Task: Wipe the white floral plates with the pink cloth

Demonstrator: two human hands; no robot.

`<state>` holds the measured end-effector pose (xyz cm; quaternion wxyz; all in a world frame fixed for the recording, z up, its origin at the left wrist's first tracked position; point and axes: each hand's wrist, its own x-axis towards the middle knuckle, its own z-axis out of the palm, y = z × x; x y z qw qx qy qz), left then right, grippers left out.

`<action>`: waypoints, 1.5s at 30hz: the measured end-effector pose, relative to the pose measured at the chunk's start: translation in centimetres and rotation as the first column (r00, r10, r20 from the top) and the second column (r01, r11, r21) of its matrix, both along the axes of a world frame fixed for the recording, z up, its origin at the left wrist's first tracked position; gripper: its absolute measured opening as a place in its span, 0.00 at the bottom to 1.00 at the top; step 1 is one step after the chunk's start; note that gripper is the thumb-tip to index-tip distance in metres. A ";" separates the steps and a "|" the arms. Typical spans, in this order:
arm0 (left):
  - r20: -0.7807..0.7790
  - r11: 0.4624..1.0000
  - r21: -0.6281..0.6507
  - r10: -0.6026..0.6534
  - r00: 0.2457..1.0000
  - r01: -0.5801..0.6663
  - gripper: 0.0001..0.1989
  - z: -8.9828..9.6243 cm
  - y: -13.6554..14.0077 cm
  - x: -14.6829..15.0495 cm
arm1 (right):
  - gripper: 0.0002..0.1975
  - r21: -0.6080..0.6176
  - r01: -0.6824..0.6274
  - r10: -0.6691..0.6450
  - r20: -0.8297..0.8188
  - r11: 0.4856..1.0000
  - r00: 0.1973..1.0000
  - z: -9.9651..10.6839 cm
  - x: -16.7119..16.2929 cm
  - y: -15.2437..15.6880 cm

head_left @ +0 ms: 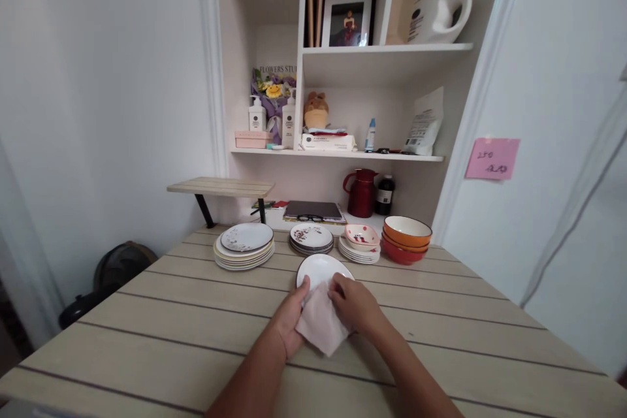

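A white plate [318,266] with a dark rim is tilted up above the table in front of me. My left hand [292,319] grips its left edge, thumb on the upper face. A pale pinkish-white cloth or tissue [322,321] drapes over the near part of the plate and hides it. My right hand [353,300] pinches the cloth at the plate's right side, fingers curled. Beyond the plate stand a stack of small dark-rimmed plates with a floral print [311,235] and a pile of white dishes [359,255].
A stack of larger plates [243,258] stands at the left, orange and red bowls [406,235] at the right. Behind are a red jug [361,193], a dark bottle [385,196], a laptop [314,210] with glasses on it, and a small raised shelf [220,187].
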<state>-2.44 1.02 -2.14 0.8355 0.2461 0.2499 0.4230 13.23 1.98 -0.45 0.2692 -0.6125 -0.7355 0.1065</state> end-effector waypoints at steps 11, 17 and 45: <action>-0.005 0.998 -0.023 -0.066 0.998 0.065 0.26 0.9 -0.5 -0.1 | 0.09 0.057 0.049 -0.046 -0.045 0.997 0.998 0.6 -0.3 0.8; 0.006 0.997 -0.032 -0.063 0.998 0.063 0.26 0.6 -0.4 -0.2 | 0.04 0.007 0.000 0.000 -0.004 1.000 1.000 0.0 -0.3 -0.4; 0.036 0.999 -0.025 -0.028 0.999 0.029 0.29 -0.3 0.3 -0.1 | 0.07 -0.020 -0.362 0.349 -0.220 0.932 0.911 2.1 0.2 -2.6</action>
